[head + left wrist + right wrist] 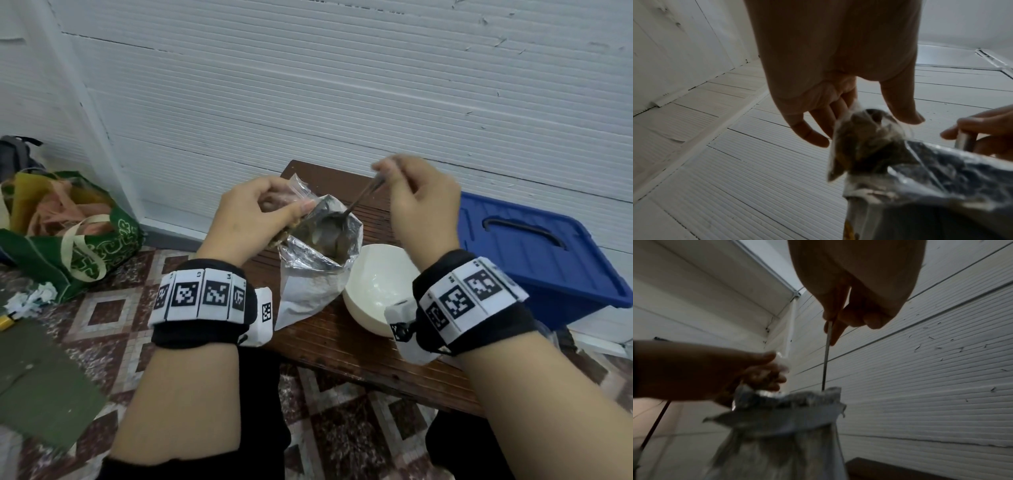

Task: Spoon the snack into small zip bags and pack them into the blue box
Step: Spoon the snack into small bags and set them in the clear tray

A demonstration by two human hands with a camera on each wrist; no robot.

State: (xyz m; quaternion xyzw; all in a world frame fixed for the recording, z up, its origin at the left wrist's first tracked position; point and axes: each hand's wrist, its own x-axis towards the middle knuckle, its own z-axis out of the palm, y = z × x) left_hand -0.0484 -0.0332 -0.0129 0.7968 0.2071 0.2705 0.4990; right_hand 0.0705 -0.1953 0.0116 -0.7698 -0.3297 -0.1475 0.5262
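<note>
The left hand (253,219) pinched the thin, limp, part-filled zip bag (297,192) by its rim over the crinkly foil snack pouch (318,270) on the bench (359,353), while the right hand (419,209) gripped the rigid spoon (337,217) near its handle end.

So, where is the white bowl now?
In the head view the white bowl stands on the brown table, right of the foil snack bag and left of the blue box.

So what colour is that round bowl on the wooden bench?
The round bowl is plain white or cream, with no pattern; the head view shows it best.
</note>
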